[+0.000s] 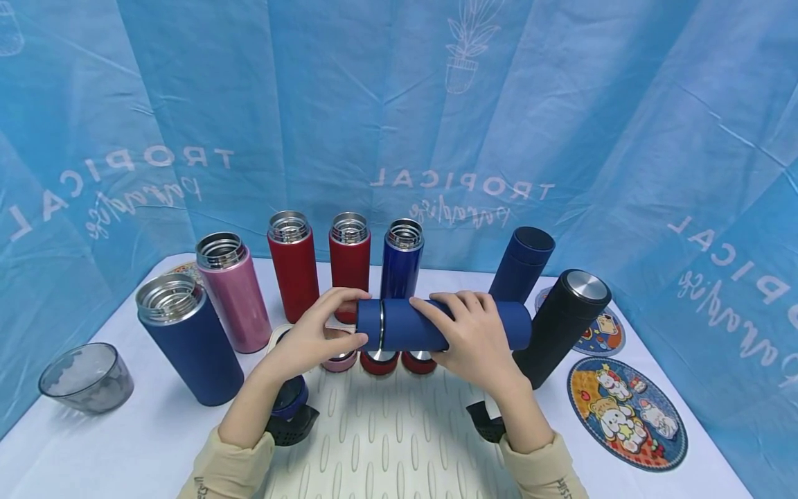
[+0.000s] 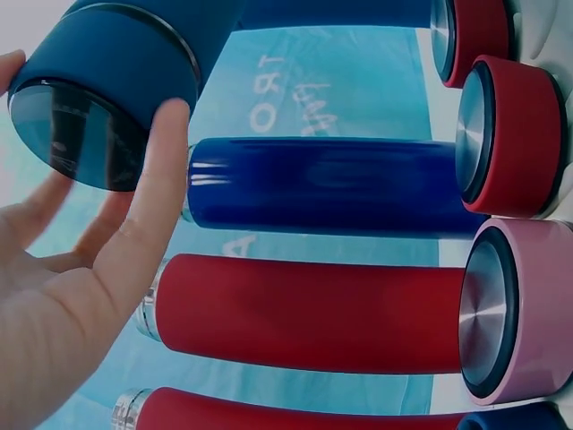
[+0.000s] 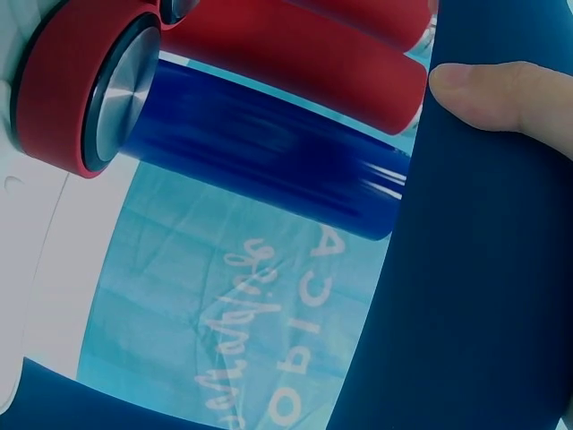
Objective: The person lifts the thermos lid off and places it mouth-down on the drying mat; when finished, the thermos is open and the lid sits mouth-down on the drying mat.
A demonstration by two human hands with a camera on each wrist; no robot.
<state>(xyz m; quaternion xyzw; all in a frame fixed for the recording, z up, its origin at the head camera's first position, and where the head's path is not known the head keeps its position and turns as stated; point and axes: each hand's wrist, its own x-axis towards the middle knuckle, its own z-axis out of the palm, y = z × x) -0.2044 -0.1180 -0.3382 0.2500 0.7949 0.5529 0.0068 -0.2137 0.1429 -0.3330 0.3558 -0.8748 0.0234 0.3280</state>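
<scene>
My left hand (image 1: 312, 339) holds the cap (image 1: 369, 315) of a matte blue thermos (image 1: 396, 333), thumb below and fingers above. The thermos lies level in the air in the head view, its silver ring showing between cap and body. Around the body curls my right hand (image 1: 470, 336); its thumb (image 3: 474, 94) presses the blue side in the right wrist view. In the left wrist view the cap's glossy dark end (image 2: 81, 134) faces my left palm. Below the thermos sit two red lids (image 1: 378, 364) and a pink lid (image 1: 339, 362). A blue lid (image 1: 291, 398) is near my left wrist.
Lidless bottles stand behind and left: wide blue (image 1: 190, 350), pink (image 1: 237, 298), two red (image 1: 293, 270), shiny blue (image 1: 401, 267). A capped blue thermos (image 1: 520, 267) and a black one (image 1: 557, 326) stand right, near round coasters (image 1: 626, 416). A glass bowl (image 1: 87, 381) is left.
</scene>
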